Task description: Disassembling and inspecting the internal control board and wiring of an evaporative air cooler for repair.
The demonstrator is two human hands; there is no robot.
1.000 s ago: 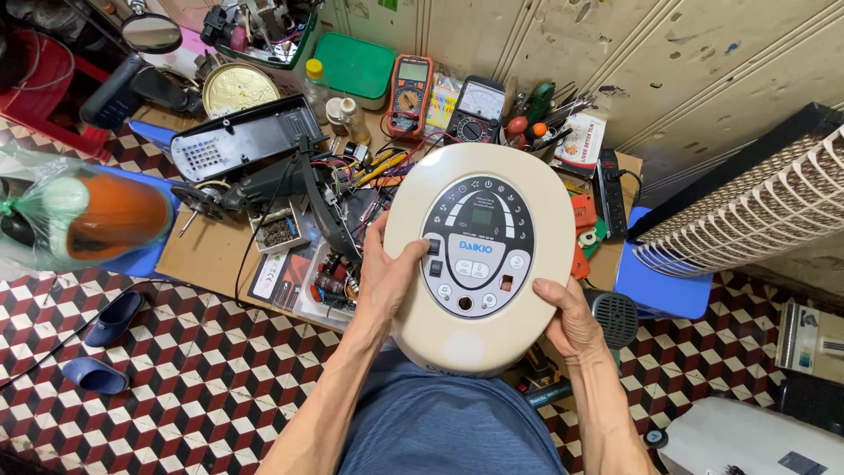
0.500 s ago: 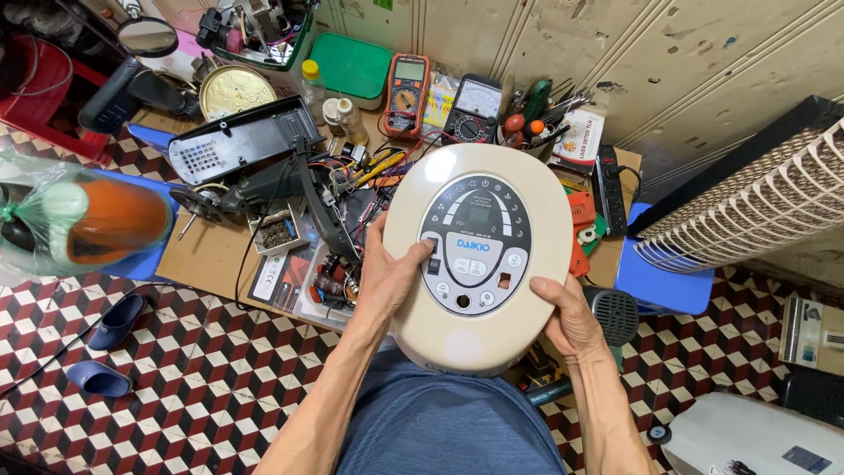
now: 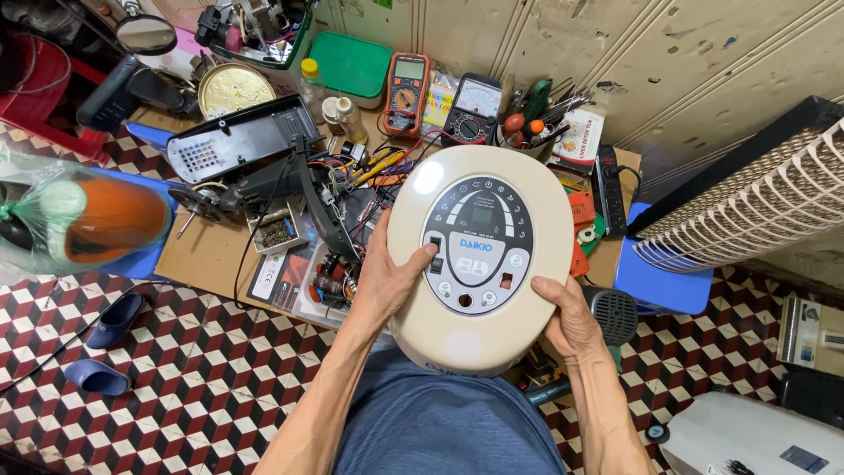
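The step in hand looks like inspection — the cream oval plastic control panel (image 3: 479, 255) is held up over the cluttered tabletop (image 3: 207, 255), above the lap. Left hand (image 3: 391, 277) fingers grasp its left edge, thumb on the buttons; right hand (image 3: 571, 321) fingers grip its lower right rim. Any next move calls for steady two-sided support.

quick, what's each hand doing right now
Left hand: closed on the cream oval appliance top, thumb on its control panel.
Right hand: gripping the same top's lower right edge.
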